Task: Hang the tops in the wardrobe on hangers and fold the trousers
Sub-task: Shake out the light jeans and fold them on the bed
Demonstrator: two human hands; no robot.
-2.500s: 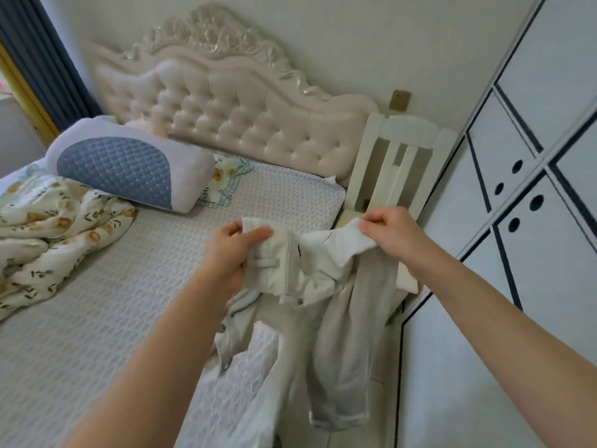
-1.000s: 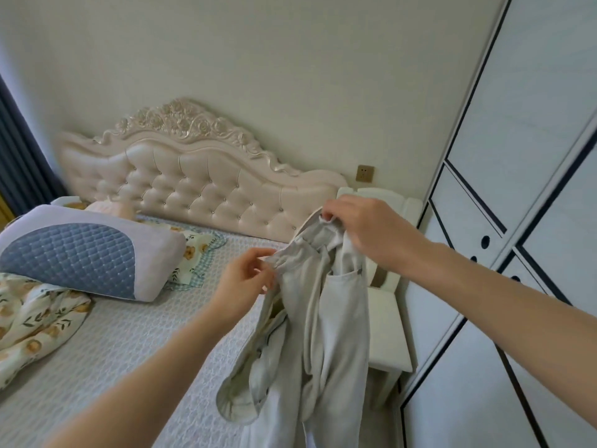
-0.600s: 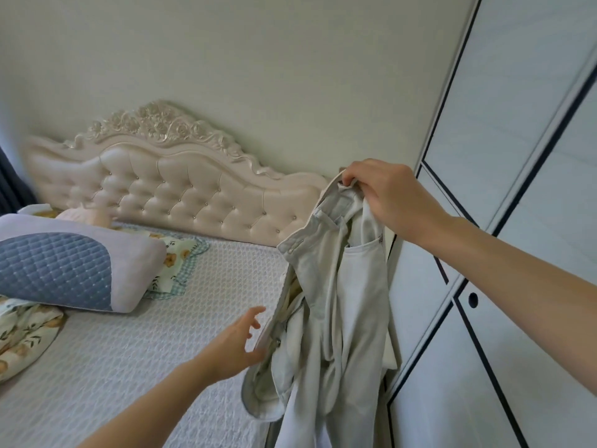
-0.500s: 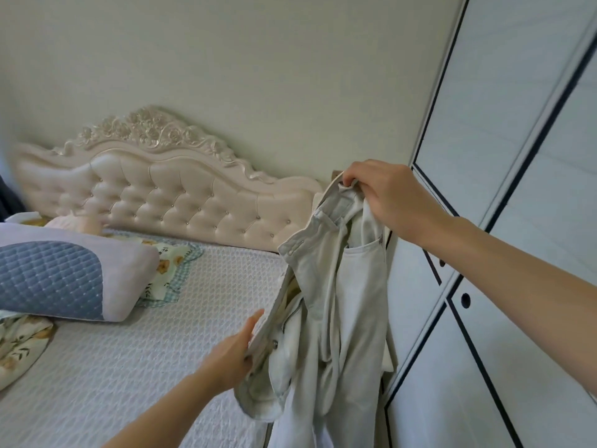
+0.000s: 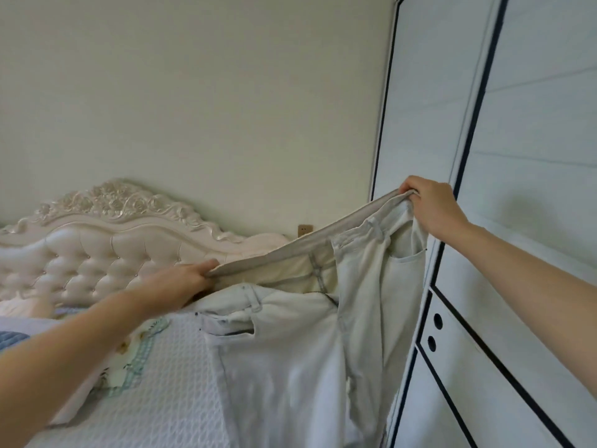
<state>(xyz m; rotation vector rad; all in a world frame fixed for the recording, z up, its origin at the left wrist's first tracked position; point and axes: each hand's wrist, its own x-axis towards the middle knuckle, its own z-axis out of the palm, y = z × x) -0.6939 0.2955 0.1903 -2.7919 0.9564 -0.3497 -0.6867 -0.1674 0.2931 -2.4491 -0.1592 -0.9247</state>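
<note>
Presently the pale trousers (image 5: 290, 350) hang in the air between bed and wardrobe, fly open, with the legs dropping out of view below. At one end of the waistband (image 5: 290, 250) the left hand (image 5: 181, 279) pinches the edge, fingers curled over it. The right hand (image 5: 433, 208), held higher, grips the other end in a closed fist, so the band runs taut and slanted. Assessment: denim-like cloth, soft and limp, moderately weighty, neither slippery nor fragile, and likely to sag wherever unsupported. The waistband corners offer the firmest hold. Beyond lie the bed (image 5: 168, 383), the tufted headboard (image 5: 97, 253), a wall socket (image 5: 305, 228) and the closed wardrobe (image 5: 517, 156).
</note>
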